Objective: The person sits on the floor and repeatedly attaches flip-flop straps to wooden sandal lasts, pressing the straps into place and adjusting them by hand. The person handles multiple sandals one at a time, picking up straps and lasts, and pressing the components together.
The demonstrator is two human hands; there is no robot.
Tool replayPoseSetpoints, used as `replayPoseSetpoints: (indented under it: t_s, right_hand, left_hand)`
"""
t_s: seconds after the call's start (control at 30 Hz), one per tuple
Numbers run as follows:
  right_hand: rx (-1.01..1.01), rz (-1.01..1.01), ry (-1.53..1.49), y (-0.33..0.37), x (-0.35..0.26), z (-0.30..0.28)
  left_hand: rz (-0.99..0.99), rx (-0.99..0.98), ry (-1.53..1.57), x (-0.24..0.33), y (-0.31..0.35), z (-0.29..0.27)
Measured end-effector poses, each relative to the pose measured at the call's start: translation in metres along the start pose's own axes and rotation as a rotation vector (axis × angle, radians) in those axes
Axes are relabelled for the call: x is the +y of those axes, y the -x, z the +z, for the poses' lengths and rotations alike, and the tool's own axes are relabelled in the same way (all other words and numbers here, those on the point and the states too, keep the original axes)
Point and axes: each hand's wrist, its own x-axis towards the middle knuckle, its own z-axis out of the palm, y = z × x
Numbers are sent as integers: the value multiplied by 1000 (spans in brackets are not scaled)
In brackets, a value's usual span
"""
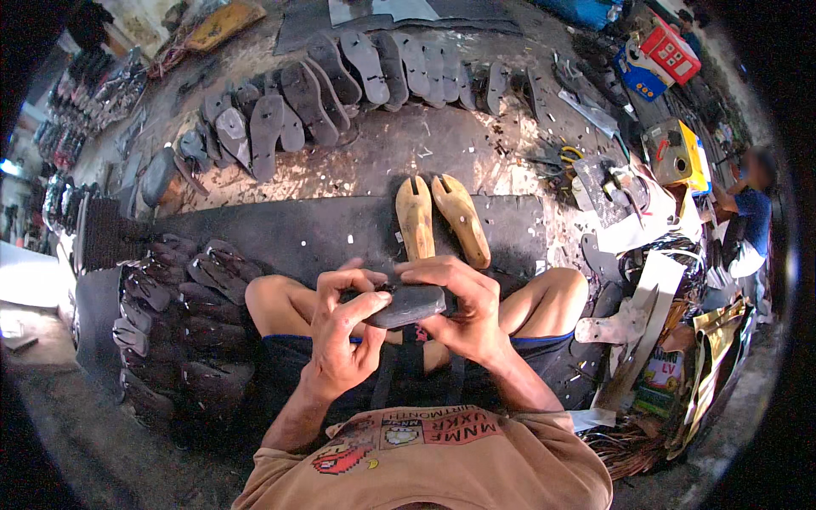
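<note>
Floor (387,153): brown, worn, littered with small scraps and lit by patches of sun.
Mat (340,228): dark and flat, in front of the seated person, dotted with white specks.
Arc: grey and black soles (365,68) across the far floor.
Left side: dark sandals (219,270) crowded together near the knee.
Right side: red box (676,48), yellow box (667,157); a person in a blue top (751,208) beyond.
Foot forms: 2 wooden lasts (416,223), side by side on the mat's far edge.
Black piece (408,308): rounded, raised above the lap, between the hands.
Left grip (344,327): fingers and thumb pinching its left end.
Right grip (467,310): curled around its right end.
Shirt (404,450): blocks of letters, red cartoon figure.
Green packet (665,380): pale lettering.
</note>
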Motion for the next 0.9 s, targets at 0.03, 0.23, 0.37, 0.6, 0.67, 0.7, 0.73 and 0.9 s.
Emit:
replayPoseSetpoints:
  t_s: [0.03,0.23,0.37,0.6,0.67,0.7,0.73,0.9]
  right_hand:
    - [-35,22,-37,1,1,-1]
    - [-83,70,-140,-1,7,-8]
    - [-302,452,-644,-20,1,-49]
    - [-418,336,-212,-37,-8,-33]
    - [-372,331,-315,-27,1,-28]
    - [-338,443,-464,-23,6,-26]
    - [-324,416,-429,-20,10,-23]
    - [-238,852,-789,-4,25,6]
  left_hand:
    - [-10,-36,3,-1,1,-2]
    - [12,60,-26,-7,2,4]
    - [196,-180,-78,-9,-11,-19]
    - [248,-394,-187,4,-24,-30]
    - [241,-385,-226,5,-17,-32]
    - [234,-371,-239,5,-15,-30]
    - [237,-356,-251,4,-15,-29]
    - [318,-404,-348,1,1,-30]
